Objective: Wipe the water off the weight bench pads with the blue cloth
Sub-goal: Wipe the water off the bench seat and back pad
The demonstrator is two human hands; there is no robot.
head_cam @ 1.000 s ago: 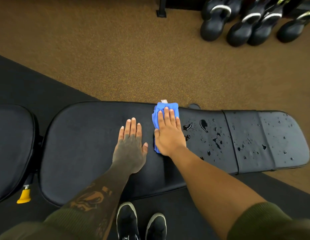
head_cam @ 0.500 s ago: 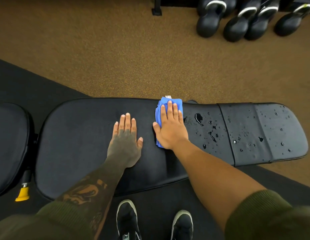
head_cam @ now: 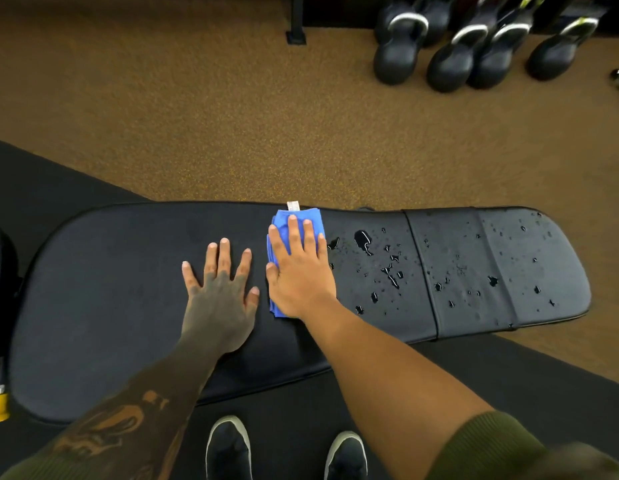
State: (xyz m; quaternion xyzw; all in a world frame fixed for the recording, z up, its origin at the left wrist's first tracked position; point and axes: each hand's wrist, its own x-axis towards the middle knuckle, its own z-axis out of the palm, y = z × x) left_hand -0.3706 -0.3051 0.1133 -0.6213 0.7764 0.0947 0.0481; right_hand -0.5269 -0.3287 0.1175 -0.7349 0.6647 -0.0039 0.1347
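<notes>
The right hand (head_cam: 301, 275) lies flat on the folded blue cloth (head_cam: 296, 220) and presses it on the long pad (head_cam: 110, 289) of the bench, fingers spread, not closed around it. The left hand (head_cam: 219, 296) rests open just beside it. The water drops (head_cam: 387, 268) lie to the right, along the pad's long axis, so the right hand is nearer.
</notes>
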